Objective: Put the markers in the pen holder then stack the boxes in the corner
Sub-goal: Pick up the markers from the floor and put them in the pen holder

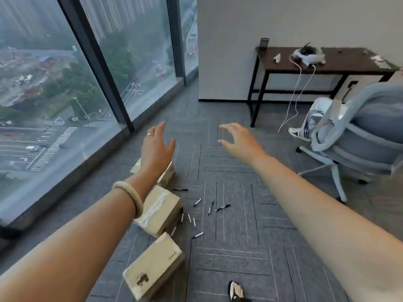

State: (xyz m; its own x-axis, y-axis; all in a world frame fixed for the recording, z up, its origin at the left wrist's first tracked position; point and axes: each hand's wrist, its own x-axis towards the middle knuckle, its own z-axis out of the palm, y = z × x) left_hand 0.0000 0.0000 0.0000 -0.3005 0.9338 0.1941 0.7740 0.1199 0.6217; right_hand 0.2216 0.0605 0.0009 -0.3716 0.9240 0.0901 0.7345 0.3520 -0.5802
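Three beige cardboard boxes lie in a row on the grey carpet: the near box [152, 267], the middle taped box [160, 209], and a far box [168, 173] partly hidden behind my left wrist. Several markers [210, 207] are scattered on the carpet right of the boxes. A dark mesh pen holder [264, 42] stands on the left end of the brown desk [340, 65]. My left hand [157, 149] and my right hand [238, 141] are stretched out in the air above the floor, both empty with fingers apart.
Floor-to-ceiling windows [65, 83] run along the left, meeting the white wall at a corner [192, 88]. A grey office chair [359, 138] stands at the right, with white cables [296, 92] hanging from the desk. My sandalled foot [235, 292] shows at the bottom.
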